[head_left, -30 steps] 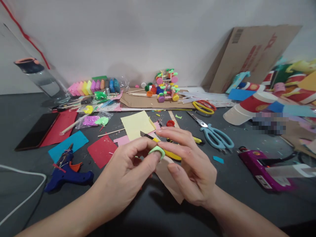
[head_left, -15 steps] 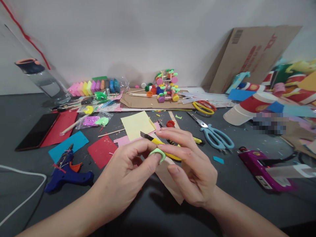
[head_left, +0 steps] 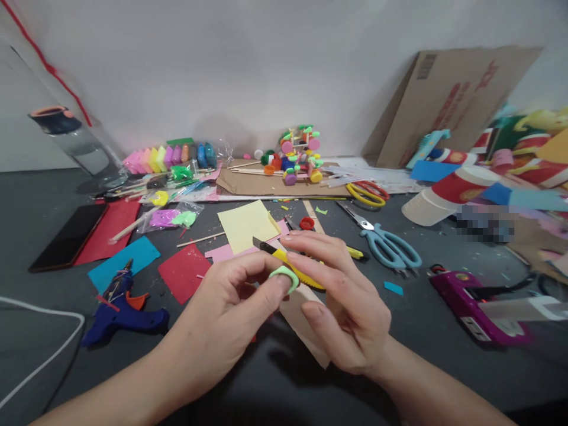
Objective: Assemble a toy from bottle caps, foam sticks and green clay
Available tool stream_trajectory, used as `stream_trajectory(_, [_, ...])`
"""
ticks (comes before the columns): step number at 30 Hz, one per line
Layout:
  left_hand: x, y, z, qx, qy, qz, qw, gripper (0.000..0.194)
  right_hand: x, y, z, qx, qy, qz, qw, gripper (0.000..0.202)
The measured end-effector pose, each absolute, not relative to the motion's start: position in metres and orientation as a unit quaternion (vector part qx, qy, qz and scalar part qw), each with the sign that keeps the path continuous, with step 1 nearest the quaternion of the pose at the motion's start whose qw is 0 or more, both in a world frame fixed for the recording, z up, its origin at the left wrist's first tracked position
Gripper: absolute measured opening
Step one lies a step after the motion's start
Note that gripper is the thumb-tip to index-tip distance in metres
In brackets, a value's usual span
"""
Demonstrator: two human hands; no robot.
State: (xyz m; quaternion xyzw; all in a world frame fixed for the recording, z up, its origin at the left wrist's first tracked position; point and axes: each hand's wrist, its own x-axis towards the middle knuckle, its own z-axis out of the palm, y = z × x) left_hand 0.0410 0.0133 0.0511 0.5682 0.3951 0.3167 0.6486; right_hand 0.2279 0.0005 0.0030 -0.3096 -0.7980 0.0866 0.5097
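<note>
Left hand [head_left: 237, 302] grips green clay [head_left: 286, 278]; open right hand [head_left: 344, 293] hovers just beside.

On your left, a glue gun [head_left: 126, 322] is lying on the table [head_left: 465, 378], a phone [head_left: 68, 236] is resting partly on a paper sheet [head_left: 110, 228] farther back, and a bottle [head_left: 84, 148] is standing behind the phone. Ahead of you, flat cardboard [head_left: 248, 184] is lying before the wall [head_left: 248, 65]. On your right, scissors [head_left: 384, 239] are lying left of a cup [head_left: 423, 207], and a cardboard panel [head_left: 461, 106] is leaning behind both.
</note>
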Motion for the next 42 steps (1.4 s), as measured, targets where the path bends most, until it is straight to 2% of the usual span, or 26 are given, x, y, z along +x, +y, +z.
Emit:
stream_trajectory(3, [0.041, 0.013, 0.050, 0.564, 0.387, 0.308, 0.661, 0.021, 0.226, -0.002, 0.002, -0.323, -0.809, 0.072, 0.486, 0.047])
stream_trajectory(7, [0.042, 0.012, 0.049, 0.560, 0.383, 0.324, 0.659, 0.022, 0.222, -0.005, -0.001, -0.340, -0.833, 0.042, 0.435, 0.064])
stream_trajectory(10, [0.044, 0.012, 0.049, 0.549, 0.386, 0.330, 0.664, 0.023, 0.220, -0.006, -0.002, -0.354, -0.839, 0.033, 0.411, 0.069])
stream_trajectory(26, [0.044, 0.016, 0.042, 0.534, 0.361, 0.301, 0.703, 0.024, 0.218, 0.001, -0.002, -0.339, -0.798, 0.058, 0.495, 0.034])
stream_trajectory(34, [0.040, 0.021, 0.038, 0.486, 0.337, 0.289, 0.753, 0.018, 0.221, 0.002, -0.002, -0.353, -0.788, 0.092, 0.496, 0.034])
stream_trajectory(42, [0.042, 0.020, 0.038, 0.481, 0.360, 0.308, 0.738, 0.024, 0.223, 0.001, -0.001, -0.344, -0.805, 0.079, 0.476, 0.041])
